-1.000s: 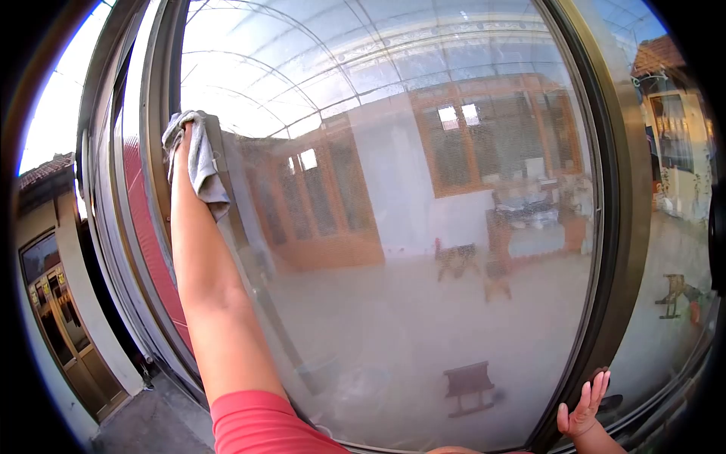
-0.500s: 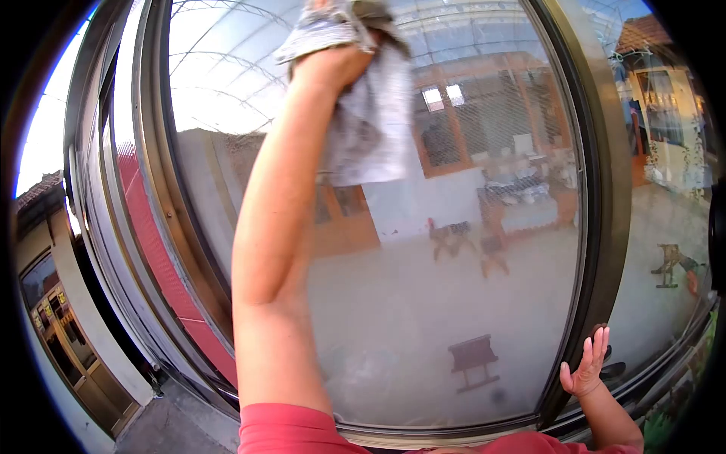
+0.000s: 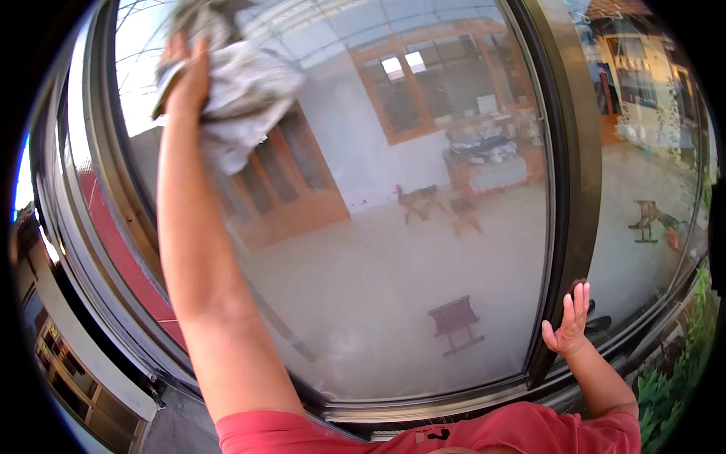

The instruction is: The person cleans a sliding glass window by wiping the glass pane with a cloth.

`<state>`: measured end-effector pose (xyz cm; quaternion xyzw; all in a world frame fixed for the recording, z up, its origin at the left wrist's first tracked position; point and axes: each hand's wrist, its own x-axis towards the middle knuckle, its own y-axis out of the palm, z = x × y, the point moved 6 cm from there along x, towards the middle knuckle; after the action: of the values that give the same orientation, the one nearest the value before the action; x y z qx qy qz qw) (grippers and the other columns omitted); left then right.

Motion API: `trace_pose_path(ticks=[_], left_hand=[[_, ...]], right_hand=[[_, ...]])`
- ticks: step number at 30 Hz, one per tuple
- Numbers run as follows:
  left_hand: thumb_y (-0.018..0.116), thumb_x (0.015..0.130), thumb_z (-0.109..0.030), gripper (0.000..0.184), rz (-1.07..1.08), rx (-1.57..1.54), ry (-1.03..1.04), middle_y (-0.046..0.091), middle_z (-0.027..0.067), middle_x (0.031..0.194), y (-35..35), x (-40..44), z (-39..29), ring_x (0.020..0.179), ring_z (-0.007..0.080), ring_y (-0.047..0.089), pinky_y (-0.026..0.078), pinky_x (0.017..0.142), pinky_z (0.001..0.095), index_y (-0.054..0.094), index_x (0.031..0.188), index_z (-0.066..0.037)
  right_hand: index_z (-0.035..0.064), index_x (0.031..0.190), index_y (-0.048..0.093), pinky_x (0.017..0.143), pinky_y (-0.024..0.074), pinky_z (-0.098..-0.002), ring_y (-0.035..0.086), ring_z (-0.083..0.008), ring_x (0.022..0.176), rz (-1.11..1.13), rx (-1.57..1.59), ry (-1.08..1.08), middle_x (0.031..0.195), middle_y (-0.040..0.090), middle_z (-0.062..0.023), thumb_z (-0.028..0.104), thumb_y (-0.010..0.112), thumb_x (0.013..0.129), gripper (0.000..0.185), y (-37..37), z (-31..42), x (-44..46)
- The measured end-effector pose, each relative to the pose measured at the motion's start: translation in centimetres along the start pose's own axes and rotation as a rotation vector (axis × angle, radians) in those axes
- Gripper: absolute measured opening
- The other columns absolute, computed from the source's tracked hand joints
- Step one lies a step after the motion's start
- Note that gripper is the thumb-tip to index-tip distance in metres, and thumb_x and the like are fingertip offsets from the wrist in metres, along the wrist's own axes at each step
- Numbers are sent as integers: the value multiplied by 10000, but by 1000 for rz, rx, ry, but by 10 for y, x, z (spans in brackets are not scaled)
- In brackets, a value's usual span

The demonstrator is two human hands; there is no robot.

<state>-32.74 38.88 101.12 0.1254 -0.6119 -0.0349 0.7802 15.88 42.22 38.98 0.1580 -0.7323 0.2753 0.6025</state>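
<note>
A grey-white cloth (image 3: 253, 87) lies bunched against the upper left of the glass pane (image 3: 378, 280), with a loose part hanging to the right. My left hand (image 3: 189, 79) holds it there at the end of a stretched arm; the cloth partly covers the fingers. Low on the right, my right hand (image 3: 569, 325) is open, fingers pointing up, and rests against the dark metal window frame (image 3: 578, 189). Haze and smudges show on the lower part of the pane.
Reflected or seen through the glass are a small stool (image 3: 455, 318), a cluttered table (image 3: 491, 170) and wooden window frames. Green plants (image 3: 669, 386) grow at the lower right. More metal frame edges (image 3: 125, 189) and a red panel (image 3: 113, 242) stand on the left.
My left hand has moved left across the upper glass with the cloth, which is now more bunched. The view has shifted; my right hand stays at the frame.
</note>
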Motion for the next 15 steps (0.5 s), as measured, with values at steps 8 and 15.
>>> trace_pose_path(ticks=[8,15], left_hand=[[374,1020,-471,560,265,-829,-1056,615,106,1232,15,-103,233,1074,256,592,472,933,367,541,1320,-29],[276,974,-498,627,412,302,-80,600,254,1209,56,-56,69,1120,400,576,425,973,444,646,1152,-24]], right_hand=[[-14,1463,309,1143,218,-556,226,-495,1412,-2,29,5,1528,247,-285,259,636,787,799,2,-4,-4],[-20,1433,360,1133,249,-548,255,-492,1401,-30,46,3,1509,291,-286,270,654,781,771,0,-3,1]])
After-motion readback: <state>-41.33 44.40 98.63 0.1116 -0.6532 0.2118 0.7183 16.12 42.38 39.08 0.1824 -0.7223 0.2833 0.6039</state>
